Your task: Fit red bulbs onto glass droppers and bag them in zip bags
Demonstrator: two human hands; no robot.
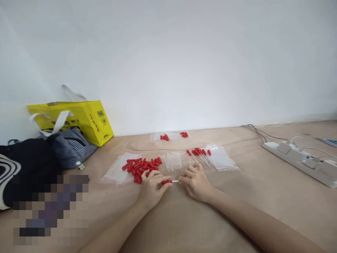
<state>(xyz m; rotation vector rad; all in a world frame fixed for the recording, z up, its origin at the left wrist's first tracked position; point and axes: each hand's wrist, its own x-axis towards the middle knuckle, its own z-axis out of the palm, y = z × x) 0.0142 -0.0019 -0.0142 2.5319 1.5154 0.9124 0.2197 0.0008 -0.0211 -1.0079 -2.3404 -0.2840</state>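
Note:
Between thumb and fingers, my left hand [152, 188] pinches a red rubber bulb [166, 182]. A thin clear tube [175, 181] runs from the bulb to my right hand [195, 182], whose fingers are closed on its other end. Beyond my left hand lies a pile of loose red bulbs [137, 169] on clear plastic bags [112, 173]. A row of bare clear tubes [175, 161] lies past both hands. To its right are several tubes with red bulbs [199, 151] on their far ends, beside more clear bags [223, 158].
Near the wall, a clear bag [174, 135] has red bulbs on it. A yellow bag [97, 123], a striped bag [71, 147] and a black bag [31, 168] stand at left. A white power strip [297, 163] with cables lies at right on the wooden table [168, 225].

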